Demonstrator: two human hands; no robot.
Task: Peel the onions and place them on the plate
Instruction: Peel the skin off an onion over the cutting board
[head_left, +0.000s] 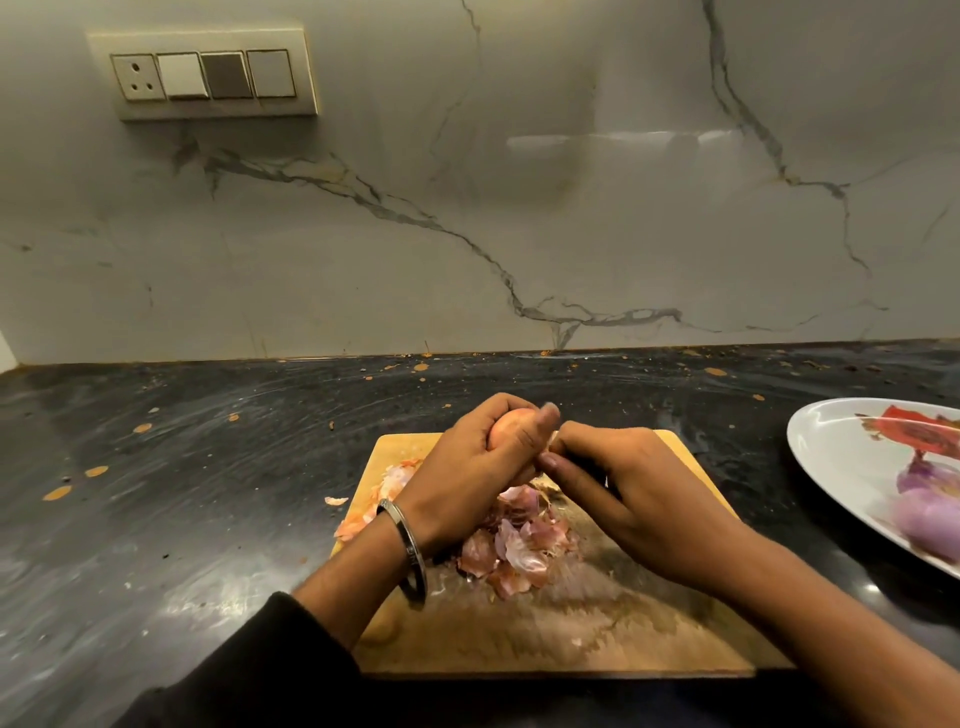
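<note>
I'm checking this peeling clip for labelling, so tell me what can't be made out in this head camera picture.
- Pale orange onion: mostly wrapped by the left hand; how much is peeled is unclear.
- Right hand: fingertips blurred at the onion; its grip is unclear.
- White oval plate: cut off by the right edge.
- Purple peeled onions: blurred and cut off; count unclear.

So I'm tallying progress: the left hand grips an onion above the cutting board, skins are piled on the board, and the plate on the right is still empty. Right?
Not quite. The head view shows the plate already holds peeled onions. The rest stands: the left hand grips an onion above the cutting board, with skins piled on it.
</note>
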